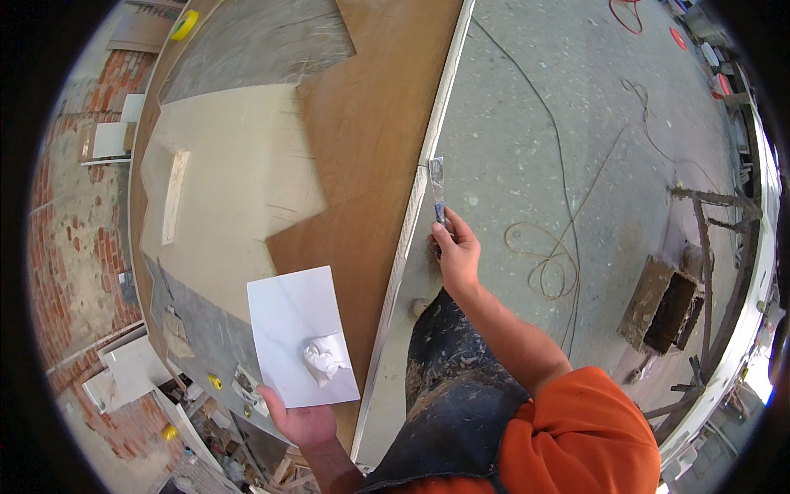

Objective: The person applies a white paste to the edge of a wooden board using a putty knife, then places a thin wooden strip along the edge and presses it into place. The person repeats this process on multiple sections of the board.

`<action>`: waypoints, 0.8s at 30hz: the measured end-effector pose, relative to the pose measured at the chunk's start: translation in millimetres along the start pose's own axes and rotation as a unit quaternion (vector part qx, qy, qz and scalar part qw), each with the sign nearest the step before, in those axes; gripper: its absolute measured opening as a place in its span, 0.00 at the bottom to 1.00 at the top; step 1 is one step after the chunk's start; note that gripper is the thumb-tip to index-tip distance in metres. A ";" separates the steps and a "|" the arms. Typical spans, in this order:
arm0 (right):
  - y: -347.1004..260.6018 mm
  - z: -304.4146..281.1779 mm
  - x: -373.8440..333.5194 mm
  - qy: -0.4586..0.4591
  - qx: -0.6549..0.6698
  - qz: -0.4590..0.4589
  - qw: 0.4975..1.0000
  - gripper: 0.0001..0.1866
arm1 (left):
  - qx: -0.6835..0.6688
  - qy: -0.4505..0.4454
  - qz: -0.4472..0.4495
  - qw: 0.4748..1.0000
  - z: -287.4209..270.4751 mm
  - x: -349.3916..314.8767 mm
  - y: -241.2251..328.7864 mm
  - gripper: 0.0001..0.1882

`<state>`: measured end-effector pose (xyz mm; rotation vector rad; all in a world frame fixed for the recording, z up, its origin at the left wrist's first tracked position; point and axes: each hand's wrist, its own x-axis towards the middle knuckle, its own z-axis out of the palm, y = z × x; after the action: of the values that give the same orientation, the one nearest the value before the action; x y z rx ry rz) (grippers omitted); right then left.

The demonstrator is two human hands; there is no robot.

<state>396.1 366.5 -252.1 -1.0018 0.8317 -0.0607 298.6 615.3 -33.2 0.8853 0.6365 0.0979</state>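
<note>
A white tile piece (pixel 292 317) with faint grey veining rests on my left hand (pixel 303 421), which supports it from below at its near edge, the thumb along its left side. On the tile sits a lump of white paste (pixel 326 359). My right hand (pixel 457 251) is closed round the handle of a putty knife (pixel 438 183), its blade pointing away from me. The blade is at the white edge (pixel 416 193) of the long table; whether it touches cannot be told. The fingers under the tile are mostly hidden.
The brown board tabletop (pixel 387 107) carries a cream sheet (pixel 239 173) and grey sheets (pixel 263 45). A yellow tape roll (pixel 185 25) lies at the far left. Hoses (pixel 559 255) cross the floor at right, near a rusty metal box (pixel 650 306). Clutter fills the lower left.
</note>
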 end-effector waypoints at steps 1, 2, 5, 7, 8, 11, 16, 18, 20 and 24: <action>2.4 -1.8 2.1 0.004 0.001 -0.006 1.000 0.23 | 0.001 -0.005 -0.001 1.000 0.7 0.0 -0.8 0.36; 4.7 -3.9 4.3 0.008 0.002 -0.012 1.000 0.23 | 0.001 -0.010 -0.002 1.000 1.2 0.0 -1.7 0.36; 11.1 -13.8 14.1 0.023 -0.011 -0.023 0.999 0.24 | -0.007 -0.034 -0.009 0.999 0.6 0.7 -7.5 0.36; 3.7 -15.7 8.1 0.038 -0.011 -0.004 0.999 0.25 | -0.016 -0.026 -0.008 0.999 -6.8 -5.6 -4.3 0.37; -3.0 -21.2 4.5 0.052 -0.005 0.017 0.998 0.25 | -0.022 -0.010 -0.008 1.000 -11.0 -8.0 -4.3 0.37; -32.8 -26.4 -16.2 0.041 -0.031 0.005 0.999 0.26 | -0.019 0.005 0.017 1.000 -16.7 -19.0 -4.9 0.36; -119.0 -33.6 -110.6 -0.364 -0.302 -0.013 0.881 0.20 | -0.044 -0.023 0.064 0.997 -36.2 -34.0 7.1 0.33; -143.7 -16.5 -148.1 -0.493 -0.362 -0.111 0.783 0.19 | -0.063 -0.011 0.075 0.995 -49.3 -48.3 13.8 0.33; -142.8 0.6 -200.4 -0.549 -0.401 -0.193 0.708 0.17 | -0.089 -0.008 0.097 0.991 -83.0 -74.1 28.1 0.32; -121.5 27.6 -271.3 -0.563 -0.446 -0.253 0.648 0.16 | -0.107 -0.016 0.122 0.987 -139.3 -112.7 41.8 0.32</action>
<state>262.6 427.9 7.7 -1.8491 -0.7266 0.5175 136.9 700.5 -12.6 0.7519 0.4740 0.3655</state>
